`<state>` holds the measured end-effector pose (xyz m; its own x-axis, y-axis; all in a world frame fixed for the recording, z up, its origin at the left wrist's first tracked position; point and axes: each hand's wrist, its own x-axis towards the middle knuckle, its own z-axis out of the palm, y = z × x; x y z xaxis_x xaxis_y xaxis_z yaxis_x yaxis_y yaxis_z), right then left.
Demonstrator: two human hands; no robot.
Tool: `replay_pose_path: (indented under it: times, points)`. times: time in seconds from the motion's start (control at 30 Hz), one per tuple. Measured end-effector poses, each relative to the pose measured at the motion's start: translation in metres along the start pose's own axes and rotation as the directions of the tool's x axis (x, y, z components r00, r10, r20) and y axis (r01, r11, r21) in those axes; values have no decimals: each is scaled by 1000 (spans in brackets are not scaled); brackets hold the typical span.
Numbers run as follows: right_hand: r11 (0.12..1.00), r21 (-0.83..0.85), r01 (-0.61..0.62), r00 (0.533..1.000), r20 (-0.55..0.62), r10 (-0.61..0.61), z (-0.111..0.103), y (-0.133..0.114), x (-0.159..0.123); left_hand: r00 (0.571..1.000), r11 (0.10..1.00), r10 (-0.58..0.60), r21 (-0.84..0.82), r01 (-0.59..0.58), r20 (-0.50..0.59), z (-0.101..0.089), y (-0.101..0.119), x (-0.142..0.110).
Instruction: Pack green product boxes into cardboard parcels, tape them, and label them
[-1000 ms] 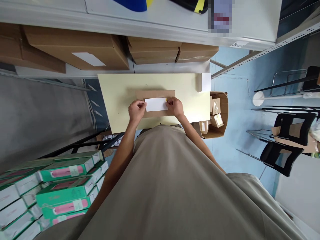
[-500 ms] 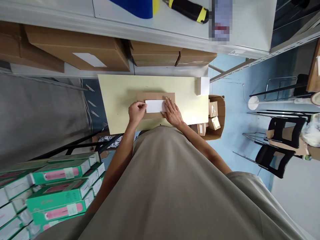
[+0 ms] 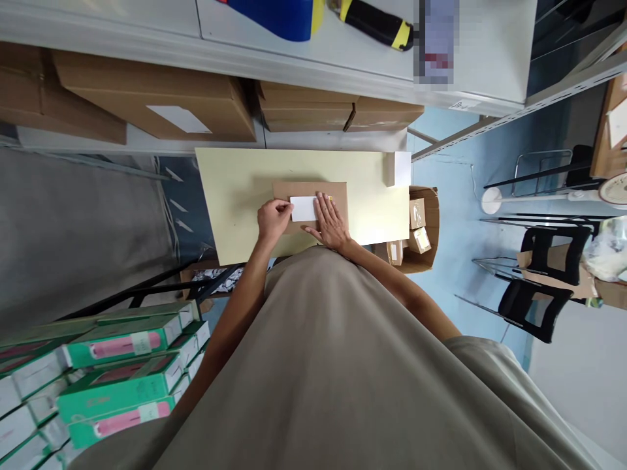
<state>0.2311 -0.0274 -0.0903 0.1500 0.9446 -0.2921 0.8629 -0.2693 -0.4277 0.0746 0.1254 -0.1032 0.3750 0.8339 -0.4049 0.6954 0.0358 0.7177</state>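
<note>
A flat brown cardboard box (image 3: 308,189) lies on the pale yellow tabletop (image 3: 235,196) in front of me. On its upper face is a white label (image 3: 302,209), with a small yellow patch showing near its right end. My left hand (image 3: 274,219) pinches the label's left end between thumb and fingertips. Flat across the label's right part, my right hand (image 3: 332,222) rests with fingers stretched out and thumb spread toward the left. Its fingers and palm cover some of the label and the box.
A white block (image 3: 401,169) stands at the table's back right corner. Beside the table is an open carton (image 3: 431,228) with small boxes. A shelf above holds a black-and-yellow utility knife (image 3: 377,25). Green boxes (image 3: 122,385) are stacked at lower left; chairs (image 3: 536,307) stand right.
My right hand went from pinching the label's right end to lying flat on it, then shifted slightly left across it. My left hand keeps its pinch on the left end.
</note>
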Motion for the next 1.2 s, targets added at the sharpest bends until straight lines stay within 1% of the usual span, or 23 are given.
replay_pose_path:
  times: [0.2,0.37,0.5,0.63,0.73,0.87,0.93,1.0,1.2]
  points:
    - [1000,20,11,1000,-22,-11,8,-21,12,999,1000,-7,-6,7,39,-3,1,3]
    - [999,-4,42,999,10,-42,14,-40,22,996,1000,-24,-3,24,90,-8,4,6]
    - [999,-27,31,1000,8,-30,17,-51,26,996,1000,-22,16,21,82,-8,6,5]
    - [1000,-12,19,1000,-25,-20,21,-53,27,997,999,-5,39,2,75,-6,6,1]
    - [999,-8,43,999,-23,-43,26,-55,28,999,999,7,39,-9,44,-5,3,0]
    - [995,5,100,995,23,-100,33,-60,30,999,999,30,13,-30,25,-6,0,-1]
    - [994,5,110,993,39,-110,32,-59,29,998,999,40,11,-40,40,-6,1,-2]
    - [996,-1,93,995,32,-92,28,-51,23,998,999,36,26,-37,58,-6,2,-4]
    - [999,39,-28,999,-19,29,8,-7,-12,997,996,17,84,-23,71,-3,2,-9]
